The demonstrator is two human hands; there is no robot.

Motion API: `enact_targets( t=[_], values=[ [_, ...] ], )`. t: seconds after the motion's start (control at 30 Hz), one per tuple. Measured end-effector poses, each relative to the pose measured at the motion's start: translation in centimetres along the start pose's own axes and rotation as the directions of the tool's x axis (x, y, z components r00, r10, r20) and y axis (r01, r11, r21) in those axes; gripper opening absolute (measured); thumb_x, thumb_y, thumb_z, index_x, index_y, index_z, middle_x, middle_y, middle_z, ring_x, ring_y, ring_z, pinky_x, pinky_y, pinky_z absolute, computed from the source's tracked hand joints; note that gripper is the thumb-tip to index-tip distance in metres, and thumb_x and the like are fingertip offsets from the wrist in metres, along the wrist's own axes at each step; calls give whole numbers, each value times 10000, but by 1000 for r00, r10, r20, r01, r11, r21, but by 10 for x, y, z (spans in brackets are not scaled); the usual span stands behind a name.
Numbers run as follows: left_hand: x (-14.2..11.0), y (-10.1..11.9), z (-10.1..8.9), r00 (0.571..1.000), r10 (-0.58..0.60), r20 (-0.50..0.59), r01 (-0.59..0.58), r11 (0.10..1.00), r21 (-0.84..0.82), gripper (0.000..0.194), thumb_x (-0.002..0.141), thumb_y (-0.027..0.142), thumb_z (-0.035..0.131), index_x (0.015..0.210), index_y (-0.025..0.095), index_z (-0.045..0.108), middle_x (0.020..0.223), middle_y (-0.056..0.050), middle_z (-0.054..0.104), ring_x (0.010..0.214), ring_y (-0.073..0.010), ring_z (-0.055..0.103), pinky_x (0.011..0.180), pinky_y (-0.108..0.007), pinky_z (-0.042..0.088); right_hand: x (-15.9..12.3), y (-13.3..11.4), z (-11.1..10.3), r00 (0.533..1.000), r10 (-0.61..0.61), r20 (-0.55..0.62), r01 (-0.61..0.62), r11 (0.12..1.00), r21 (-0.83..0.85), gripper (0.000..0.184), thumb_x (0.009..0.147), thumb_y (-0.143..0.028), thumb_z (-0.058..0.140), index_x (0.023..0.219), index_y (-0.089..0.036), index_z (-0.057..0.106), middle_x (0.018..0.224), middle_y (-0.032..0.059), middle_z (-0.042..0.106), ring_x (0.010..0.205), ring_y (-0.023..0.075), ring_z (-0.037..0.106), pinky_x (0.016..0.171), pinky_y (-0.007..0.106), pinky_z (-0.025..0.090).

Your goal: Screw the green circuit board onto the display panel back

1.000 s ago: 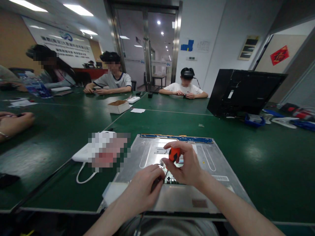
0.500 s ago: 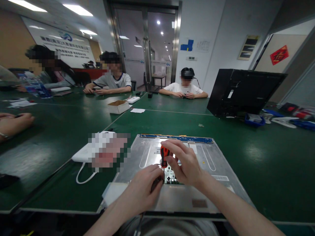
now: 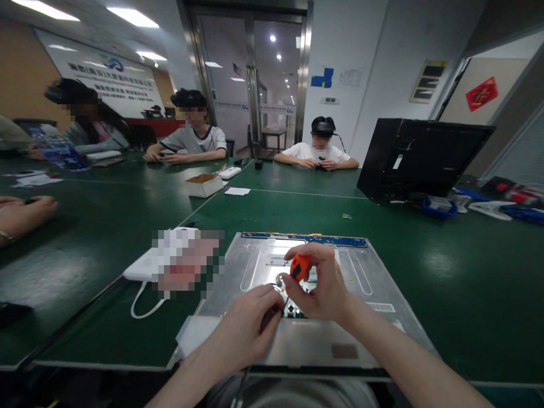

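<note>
A flat silver metal display panel [image 3: 306,343] lies in front of me, with a blue circuit strip [image 3: 259,236] along its far edge. My right hand [image 3: 327,283] pinches the orange and black handle of a screwdriver [image 3: 300,266]. The screwdriver leans, its shaft pointing down and left to a small circuit board [image 3: 293,310] in the panel's middle. My left hand [image 3: 257,317] rests at the board's left side, fingers curled in close to the screwdriver's tip. What those fingers hold, if anything, is hidden.
Left of the panel is a white device [image 3: 142,263] with a cable. A small open box [image 3: 204,185] stands farther back. A black monitor-like housing [image 3: 420,161] and a blue tray [image 3: 440,208] are at the right. Several people sit around the green table [image 3: 471,283].
The screwdriver has gone from nearly upright to tilted, its handle moving right. My right fingers have shifted around the handle. My left hand has stayed in place.
</note>
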State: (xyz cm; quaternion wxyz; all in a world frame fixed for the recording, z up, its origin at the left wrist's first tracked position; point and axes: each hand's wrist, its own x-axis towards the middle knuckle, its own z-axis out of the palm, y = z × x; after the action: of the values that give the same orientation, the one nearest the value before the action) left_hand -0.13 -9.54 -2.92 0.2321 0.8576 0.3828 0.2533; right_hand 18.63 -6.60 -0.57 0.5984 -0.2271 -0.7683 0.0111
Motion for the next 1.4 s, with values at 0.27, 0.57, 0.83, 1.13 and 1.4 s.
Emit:
enact_targets(
  t=[0.27,0.57,0.83,1.13,1.4],
  values=[
    [0,-1,1,1000,2,4,-2,1000,-2,171,891,123,460,901,203,611,911,-48,661,831,-212,610,722,-302,437,6,-1,-6,990,-58,126,48,996,81,394,989,-165,490,1374,-213,421,1068,106,659,732,152,648,509,241,533],
    [0,1,0,1000,4,6,-4,1000,0,174,903,130,448,895,203,605,912,-52,657,824,-207,599,700,-295,416,7,-2,-8,992,-48,115,36,994,100,351,984,-179,494,1326,-216,425,1208,154,690,658,134,628,530,265,531],
    [-1,0,0,1000,5,5,-5,1000,14,173,894,123,459,893,201,614,901,-49,660,810,-201,601,694,-290,411,3,-1,-4,999,33,10,-33,999,11,290,961,-215,553,1202,-247,394,817,-21,607,495,95,506,494,231,465],
    [1,4,0,1000,7,-11,-7,1000,25,154,893,135,456,839,203,583,882,-50,653,804,-204,595,672,-292,402,7,-2,-10,994,-22,105,22,1000,-5,270,1012,-223,468,1281,-218,464,964,60,638,696,150,600,593,278,537],
    [0,2,0,1000,6,-10,-6,1000,17,155,906,146,445,836,205,570,879,-47,653,801,-200,594,676,-295,407,9,-3,-12,986,-39,164,37,999,15,422,1025,-155,392,1430,-232,481,1185,115,661,986,196,684,778,316,618]
  ],
)
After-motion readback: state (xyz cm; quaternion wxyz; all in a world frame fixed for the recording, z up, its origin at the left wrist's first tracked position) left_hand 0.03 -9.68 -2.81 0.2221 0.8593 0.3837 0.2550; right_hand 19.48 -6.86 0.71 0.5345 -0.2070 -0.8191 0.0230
